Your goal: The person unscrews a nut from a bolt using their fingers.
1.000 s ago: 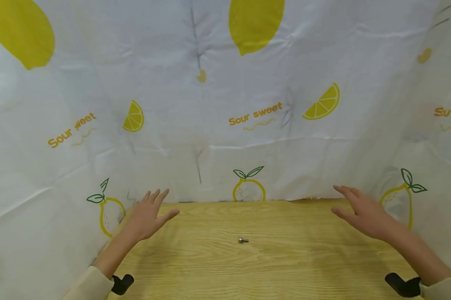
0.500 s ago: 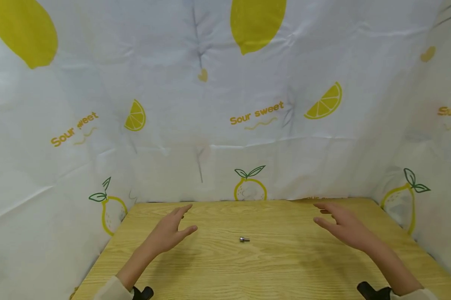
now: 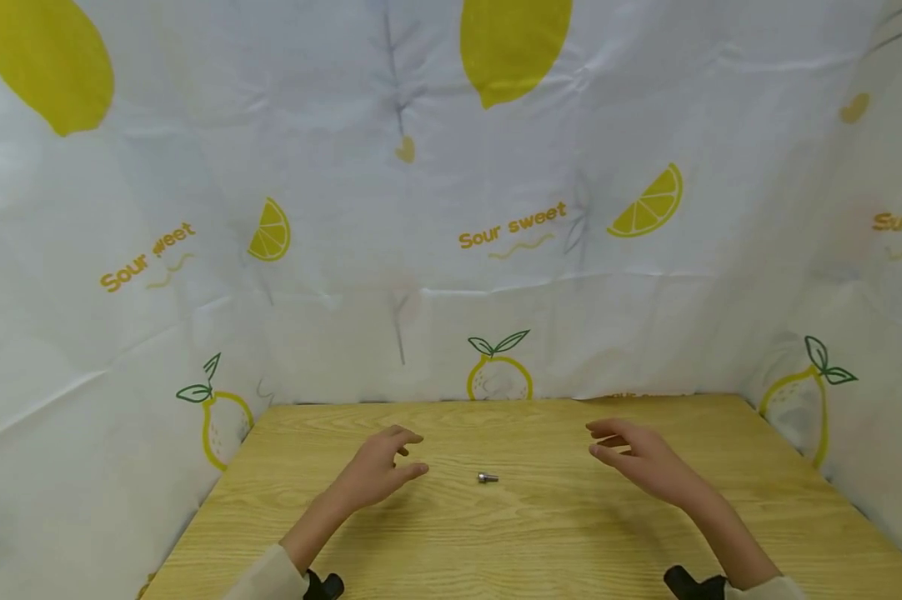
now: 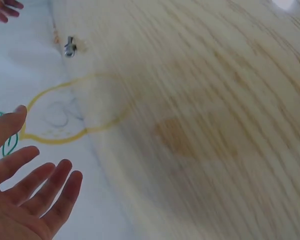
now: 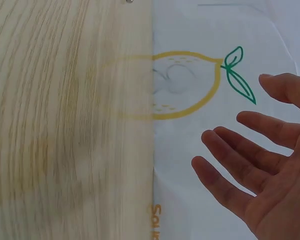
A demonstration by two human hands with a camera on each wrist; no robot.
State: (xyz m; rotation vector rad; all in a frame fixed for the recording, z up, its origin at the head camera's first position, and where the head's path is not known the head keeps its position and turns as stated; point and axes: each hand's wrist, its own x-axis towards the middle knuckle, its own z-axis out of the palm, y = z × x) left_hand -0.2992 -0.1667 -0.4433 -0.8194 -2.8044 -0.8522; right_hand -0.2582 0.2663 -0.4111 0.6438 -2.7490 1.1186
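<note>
A small silver socket-head screw [image 3: 488, 477] lies on its side on the wood-grain table [image 3: 481, 542], its head toward the left. To its left, my left hand [image 3: 379, 471] hovers over the table with relaxed fingers and the thumb apart, holding nothing. On the other side and farther off, my right hand [image 3: 642, 462] hangs above the surface, fingers loosely bent around nothing. The left wrist view shows the screw [image 4: 70, 46] at upper left, beyond the spread fingers of the left hand [image 4: 35, 195]. Only a sliver of the screw [image 5: 129, 1] shows at the top of the right wrist view.
A white sheet [image 3: 361, 225] printed with lemons rises behind the table and along both sides. Black straps with dark mounts [image 3: 327, 586] sit at both wrists beside the light sleeves [image 3: 271, 575].
Both hands have come inward and lower toward the screw, the left moving right and the right moving left. Their fingers are more bent now. The screw stays where it lay.
</note>
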